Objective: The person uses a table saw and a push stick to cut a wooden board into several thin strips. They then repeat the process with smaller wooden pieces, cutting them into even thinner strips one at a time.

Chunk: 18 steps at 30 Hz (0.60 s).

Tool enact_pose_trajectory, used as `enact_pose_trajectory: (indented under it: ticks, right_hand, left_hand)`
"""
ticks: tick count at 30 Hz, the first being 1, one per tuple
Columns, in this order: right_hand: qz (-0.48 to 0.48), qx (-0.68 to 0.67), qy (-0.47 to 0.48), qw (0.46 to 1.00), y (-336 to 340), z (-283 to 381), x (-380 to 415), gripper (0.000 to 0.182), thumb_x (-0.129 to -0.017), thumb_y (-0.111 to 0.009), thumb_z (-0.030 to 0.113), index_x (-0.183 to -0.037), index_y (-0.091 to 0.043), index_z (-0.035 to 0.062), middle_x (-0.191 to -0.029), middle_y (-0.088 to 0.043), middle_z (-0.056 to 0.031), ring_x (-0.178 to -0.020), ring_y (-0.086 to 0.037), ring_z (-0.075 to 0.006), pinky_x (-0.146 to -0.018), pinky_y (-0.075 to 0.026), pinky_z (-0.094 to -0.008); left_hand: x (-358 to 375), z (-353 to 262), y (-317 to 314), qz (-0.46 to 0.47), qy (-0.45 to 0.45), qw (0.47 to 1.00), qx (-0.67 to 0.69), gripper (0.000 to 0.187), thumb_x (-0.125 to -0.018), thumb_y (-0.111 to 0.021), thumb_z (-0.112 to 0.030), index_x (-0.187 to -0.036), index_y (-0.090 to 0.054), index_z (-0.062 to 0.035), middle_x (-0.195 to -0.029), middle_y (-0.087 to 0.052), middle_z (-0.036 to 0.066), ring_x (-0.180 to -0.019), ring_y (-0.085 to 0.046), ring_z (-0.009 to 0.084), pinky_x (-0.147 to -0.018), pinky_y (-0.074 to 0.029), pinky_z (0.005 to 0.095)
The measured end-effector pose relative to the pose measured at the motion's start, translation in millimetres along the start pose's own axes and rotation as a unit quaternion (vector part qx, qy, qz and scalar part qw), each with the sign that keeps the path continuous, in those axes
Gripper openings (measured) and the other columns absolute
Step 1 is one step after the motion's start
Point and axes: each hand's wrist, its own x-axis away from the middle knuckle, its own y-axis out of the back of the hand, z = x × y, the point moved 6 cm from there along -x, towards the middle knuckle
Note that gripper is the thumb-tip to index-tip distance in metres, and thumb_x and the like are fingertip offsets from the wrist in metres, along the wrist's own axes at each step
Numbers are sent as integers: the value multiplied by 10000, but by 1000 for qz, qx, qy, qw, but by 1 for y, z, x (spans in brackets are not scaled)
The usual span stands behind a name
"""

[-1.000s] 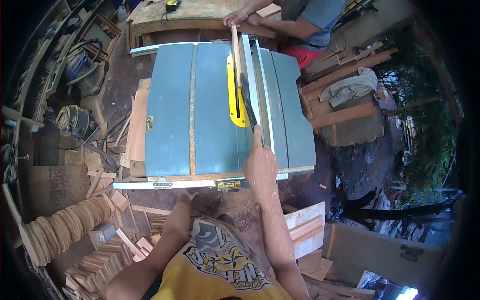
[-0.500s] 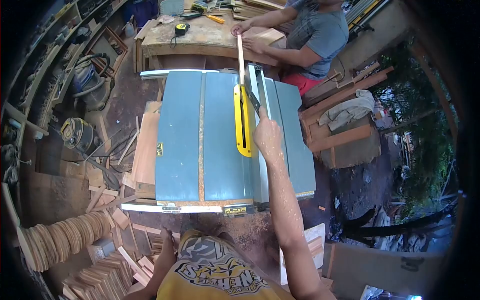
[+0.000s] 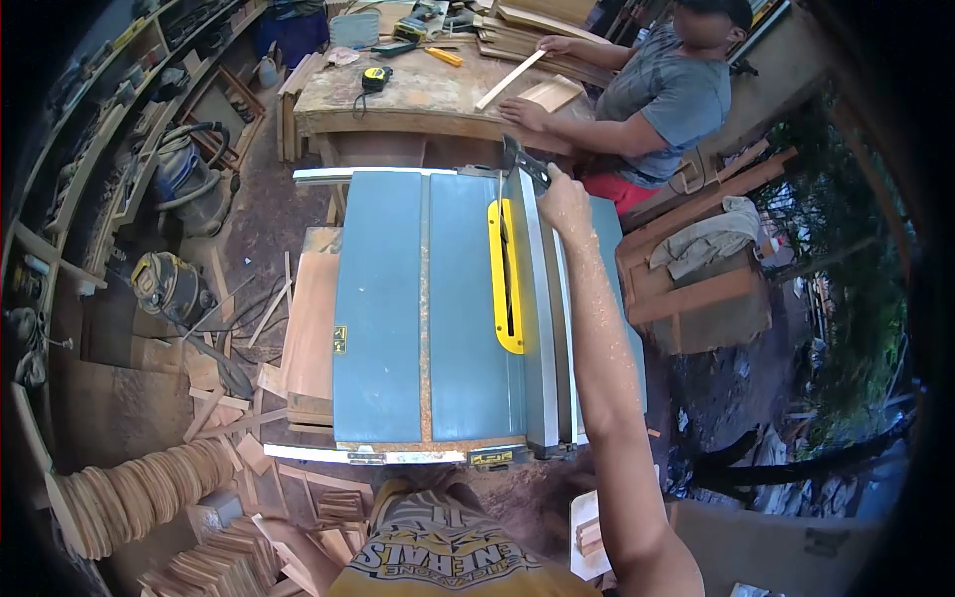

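My right hand (image 3: 565, 202) is closed around the handle of a black push stick (image 3: 523, 164). It is above the fence (image 3: 538, 328) near the far end of the blue table saw (image 3: 383, 298). The yellow insert (image 3: 505, 279) with the blade slot lies to the left of the fence. At the bottom left, beside my shirt, my left arm (image 3: 303, 559) is partly visible among wood pieces; the fingers of that hand cannot be made out. Across the saw, a co-worker holds a thin wood strip (image 3: 510, 80) over the workbench (image 3: 418, 111).
A tape measure (image 3: 375, 79) and a yellow-handled tool (image 3: 445, 57) lie on the workbench. Stacked wood pieces (image 3: 214, 562) and round wooden discs (image 3: 144, 493) are at the lower left. A shop vacuum (image 3: 171, 286) stands on the left, and a cloth (image 3: 708, 239) lies at right.
The thin strip has left the saw's far end and is now in the co-worker's hand, swung to the right. My right hand has lifted the push stick away from the insert, forward over the fence.
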Motion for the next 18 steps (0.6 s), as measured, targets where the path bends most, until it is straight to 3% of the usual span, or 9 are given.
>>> enact_pose_trajectory:
  ticks: [3, 5, 7, 8, 9, 10, 12, 14, 18]
  right_hand:
    - [-68, -28, 53, 996, 34, -4, 25, 451, -844, -516, 42, -1288, -590, 55, -936, -668, -317, -940, -650, -478, -841, -501, -562]
    - [-83, -45, 54, 994, 67, -10, 61, 482, -849, -506, 26, -1323, -580, 56, -896, -651, -325, -903, -646, -477, -813, -494, -561]
    - [-104, -74, 46, 991, 95, -20, 111, 500, -855, -496, -4, -1344, -576, 61, -874, -635, -326, -853, -635, -483, -768, -488, -555]
    - [-122, -95, 47, 987, 107, -27, 138, 507, -859, -492, -21, -1351, -576, 65, -871, -631, -322, -827, -629, -489, -741, -488, -547]
    - [-116, -117, 20, 986, 118, -34, 165, 513, -868, -494, -32, -1365, -570, 68, -833, -628, -309, -790, -634, -473, -716, -494, -520]
    - [-109, -140, -6, 984, 128, -39, 192, 519, -877, -496, -44, -1378, -563, 71, -794, -625, -297, -753, -639, -458, -690, -500, -492]
    - [-83, -165, -90, 979, 141, -53, 242, 513, -907, -496, -44, -1406, -540, 70, -705, -591, -246, -640, -633, -361, -629, -495, -404]
    - [-76, -175, -151, 970, 149, -63, 290, 482, -944, -485, -30, -1414, -533, 61, -662, -566, -172, -573, -583, -234, -593, -475, -338]
    - [-75, -175, -280, 941, 162, -77, 379, 468, -967, -463, -32, -1424, -525, 45, -671, -578, -93, -592, -556, -157, -570, -450, -299]
  left_hand:
    - [-41, -166, 29, -162, -266, 950, 30, 658, -1007, -467, -472, -1397, -490, 58, -1404, -543, 243, -1278, -535, 338, -1083, -408, 401]
    - [13, -327, -41, 26, -433, 894, 110, 410, -983, -531, -219, -1233, -613, 95, -1183, -692, 174, -1034, -659, 289, -922, -501, 363]
    - [145, -451, -153, 129, -492, 842, 178, 318, -960, -567, -187, -1127, -700, 48, -1014, -737, 136, -920, -675, 162, -855, -502, 289]
    - [193, -493, -222, 95, -623, 774, -56, 254, -971, -599, -241, -1014, -745, -38, -817, -718, 103, -754, -657, 148, -718, -510, 307]
    - [290, -506, -266, 195, -675, 712, 12, 331, -975, -580, -278, -1106, -734, -15, -991, -757, 116, -879, -699, 177, -819, -523, 315]
    - [391, -507, -289, 333, -595, 731, 25, 355, -939, -639, -324, -1053, -744, -4, -980, -761, 120, -936, -715, 227, -841, -524, 356]
    - [489, -499, -407, 384, -695, 600, -96, 429, -887, -683, -424, -1027, -752, -25, -972, -747, 172, -936, -719, 250, -835, -530, 375]
    - [574, -477, -493, 490, -671, 539, -138, 485, -863, -699, -471, -999, -754, -9, -910, -748, 170, -900, -715, 291, -809, -532, 384]
    - [634, -464, -578, 555, -576, 569, -189, 606, -781, -764, -566, -945, -762, 17, -816, -732, 130, -679, -673, 216, -627, -537, 363]
